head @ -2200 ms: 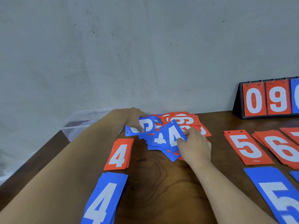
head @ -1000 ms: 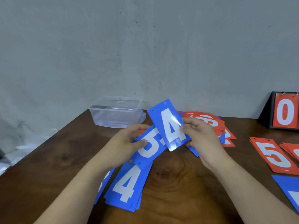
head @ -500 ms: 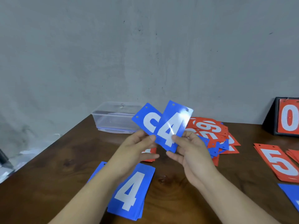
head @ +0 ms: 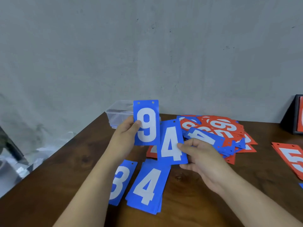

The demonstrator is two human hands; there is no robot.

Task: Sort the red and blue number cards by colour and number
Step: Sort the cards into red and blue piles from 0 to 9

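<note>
**Blue 9 card (head: 146, 123) in your left hand (head: 126, 138), blue 4 card (head: 171, 143) in your right hand (head: 201, 158)**

Just behind your right hand lies the mixed heap (head: 229, 128) of red and blue cards, overlapping at all angles. A clear plastic box (head: 118, 115) stands at the far edge of the wooden table (head: 65, 169), partly covered by the 9. Below your hands rests the blue 4 stack (head: 148, 185), with a blue 3 card (head: 122, 182) just beside it on the left.

You hold both cards above the table, faces toward you, long axes running top to bottom and punched holes uppermost. The 9 stands straight; the 4 leans slightly left at its top, its left edge meeting the 9's right edge. Your left thumb presses on the 9's face, and your right thumb pinches the 4's right edge, with the fingers behind.

A red card (head: 151, 152) under the held pair hides its number. Your left forearm covers part of the 3. The red 5 pile (head: 291, 159) and the scoreboard stand (head: 295, 118) are cut off at the right.
</note>
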